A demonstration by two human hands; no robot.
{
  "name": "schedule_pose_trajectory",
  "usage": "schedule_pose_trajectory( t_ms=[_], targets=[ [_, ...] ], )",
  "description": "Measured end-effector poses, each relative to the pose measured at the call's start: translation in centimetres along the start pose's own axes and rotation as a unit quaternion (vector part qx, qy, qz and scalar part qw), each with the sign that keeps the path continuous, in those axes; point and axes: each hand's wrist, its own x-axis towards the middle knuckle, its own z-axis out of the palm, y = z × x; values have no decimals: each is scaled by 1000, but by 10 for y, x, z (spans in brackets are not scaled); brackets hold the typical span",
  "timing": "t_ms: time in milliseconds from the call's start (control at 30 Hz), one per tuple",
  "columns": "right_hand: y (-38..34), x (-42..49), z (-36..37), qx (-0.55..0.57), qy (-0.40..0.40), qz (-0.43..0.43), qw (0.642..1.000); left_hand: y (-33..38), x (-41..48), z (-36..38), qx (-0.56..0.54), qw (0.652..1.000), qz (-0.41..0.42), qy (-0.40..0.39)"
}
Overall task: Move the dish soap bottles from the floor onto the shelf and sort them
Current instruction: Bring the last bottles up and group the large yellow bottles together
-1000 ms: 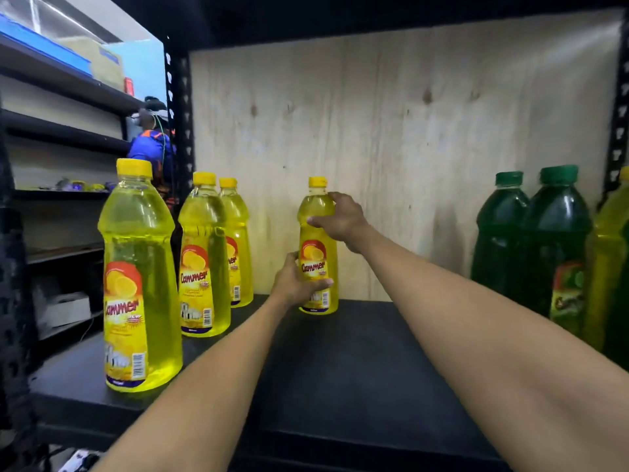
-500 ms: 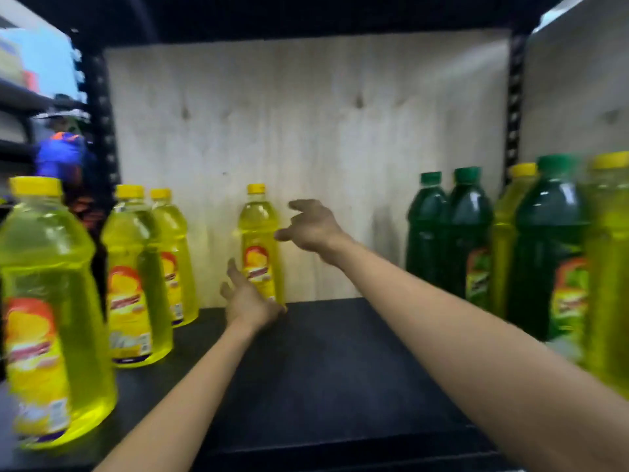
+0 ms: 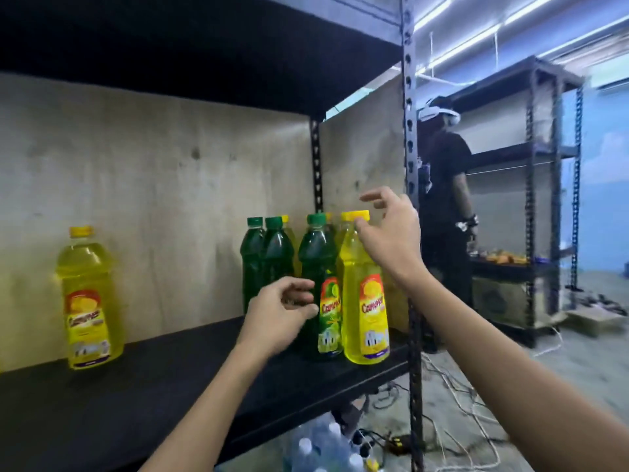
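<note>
A black shelf (image 3: 136, 386) carries the dish soap bottles. One yellow bottle (image 3: 88, 294) stands alone at the left, by the plywood back. At the right end stands a mixed group: two green bottles (image 3: 252, 253) at the back, a green bottle (image 3: 316, 253) in front, and a yellow bottle (image 3: 366, 301) at the corner, with more yellow ones partly hidden behind. My right hand (image 3: 391, 233) hovers at the corner yellow bottle's cap, fingers spread, thumb close to its neck. My left hand (image 3: 279, 315) is loosely curled in front of the front green bottle, holding nothing.
A perforated metal post (image 3: 410, 131) stands right beside the corner bottle. Beyond it a person (image 3: 446, 185) stands at another rack (image 3: 544, 165). Below the shelf lie a pack of water bottles (image 3: 323, 444) and cables (image 3: 452, 403) on the floor.
Both hands let go of the lone yellow bottle at the back and moved right to the mixed group. The view swung right with them.
</note>
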Motion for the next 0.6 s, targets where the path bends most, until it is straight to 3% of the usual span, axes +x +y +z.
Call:
schedule_pose_trajectory(
  t_ms=[133,200,433,600],
  targets=[
    [29,20,-5,-15,-206,138,969,15,-4,55,22,999,-36,-20],
    [37,19,-2,21,-266,182,946,16,-7,78,53,997,-57,-10],
    [35,9,-3,23,-202,121,972,4,-31,131,150,984,-31,90],
    [-22,1,-1,39,-168,24,985,24,-46,135,60,974,-45,213]
  ],
)
